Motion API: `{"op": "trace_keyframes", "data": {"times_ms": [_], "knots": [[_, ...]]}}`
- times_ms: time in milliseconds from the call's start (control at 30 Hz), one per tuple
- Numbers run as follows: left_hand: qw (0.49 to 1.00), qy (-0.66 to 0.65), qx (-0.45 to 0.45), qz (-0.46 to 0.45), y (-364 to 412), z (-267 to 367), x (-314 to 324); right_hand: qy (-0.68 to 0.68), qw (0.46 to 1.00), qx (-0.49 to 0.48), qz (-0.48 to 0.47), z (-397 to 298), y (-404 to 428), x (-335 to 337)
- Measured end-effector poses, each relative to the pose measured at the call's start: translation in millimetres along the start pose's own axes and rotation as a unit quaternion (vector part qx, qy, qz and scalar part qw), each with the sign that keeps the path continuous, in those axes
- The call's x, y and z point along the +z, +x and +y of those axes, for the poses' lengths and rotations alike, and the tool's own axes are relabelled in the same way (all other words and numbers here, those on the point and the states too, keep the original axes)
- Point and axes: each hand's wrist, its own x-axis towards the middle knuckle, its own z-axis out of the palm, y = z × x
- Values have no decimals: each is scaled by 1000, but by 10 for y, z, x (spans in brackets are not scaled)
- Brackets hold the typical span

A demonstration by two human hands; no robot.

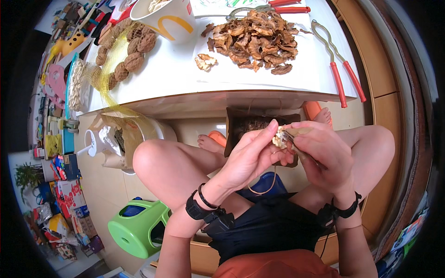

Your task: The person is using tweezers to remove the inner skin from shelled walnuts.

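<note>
A pale walnut kernel (278, 138) is pinched in the fingers of my left hand (248, 154). My right hand (325, 158) grips a slim metal tool, apparently tweezers (290, 136), whose tip touches the kernel. Fingers hide most of the tool. Both hands are above a brown paper bag (227, 139) with brown debris inside, standing on the floor between my legs. On the white table ahead, a heap of curled brown dried pieces (255, 40), possibly walnut partitions, lies on white paper. One walnut half (205, 62) sits beside the heap.
A red-handled nutcracker (335, 64) lies at the table's right; another red-handled tool (288, 9) is behind the heap. A paper cup (170, 22) holds pale pieces. Netted whole walnuts (134, 62) and a bag of pale pieces (76, 85) lie left. A green stool (134, 231) stands on the floor.
</note>
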Motion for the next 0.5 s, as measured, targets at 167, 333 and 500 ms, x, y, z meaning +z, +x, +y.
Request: {"op": "trace_keyframes", "data": {"times_ms": [167, 333, 500], "knots": [[1000, -12, -2, -21, 0, 0, -23, -22, 998, -54, -22, 19, 1, 8], [1000, -21, -8, -19, -5, 13, -11, -44, 996, -70, -20, 16, -30, 34], [998, -38, 1, -51, -8, 18, -5, -56, 996, -69, 7, 10, -37, 40]]}}
